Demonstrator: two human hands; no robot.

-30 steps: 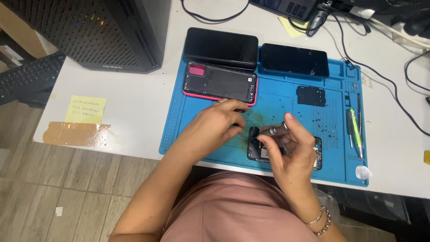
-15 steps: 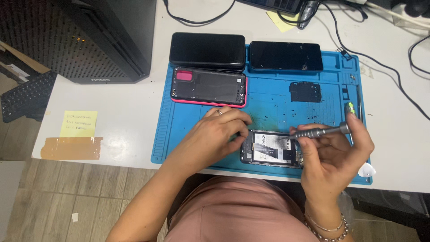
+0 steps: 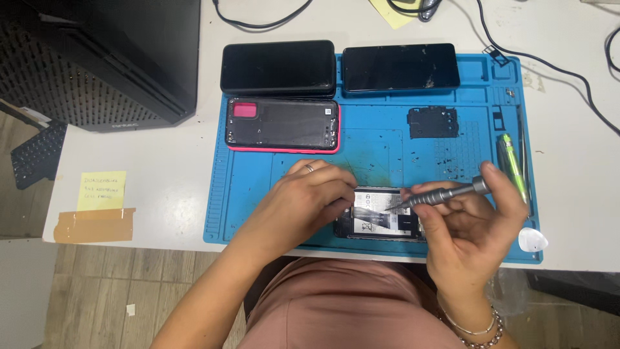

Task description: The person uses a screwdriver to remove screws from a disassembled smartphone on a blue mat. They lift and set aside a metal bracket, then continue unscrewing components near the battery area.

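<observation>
Screwdriver (image 3: 439, 194) tip now lowered onto opened phone (image 3: 381, 216); right hand (image 3: 475, 226) fingers closed round it, left hand (image 3: 303, 200) pinning phone flat w/ fingertips.

The white desk (image 3: 161, 174) carries a blue work mat (image 3: 381, 139), a black computer case (image 3: 103, 58) at its left, and dark cables (image 3: 549, 64). Near the left edge lie a yellow sticky note (image 3: 101, 190) and a strip of brown tape (image 3: 95, 224).

Left hand (image 3: 310, 200) flat, palm down; right hand (image 3: 475, 226) fingers pinched.
</observation>
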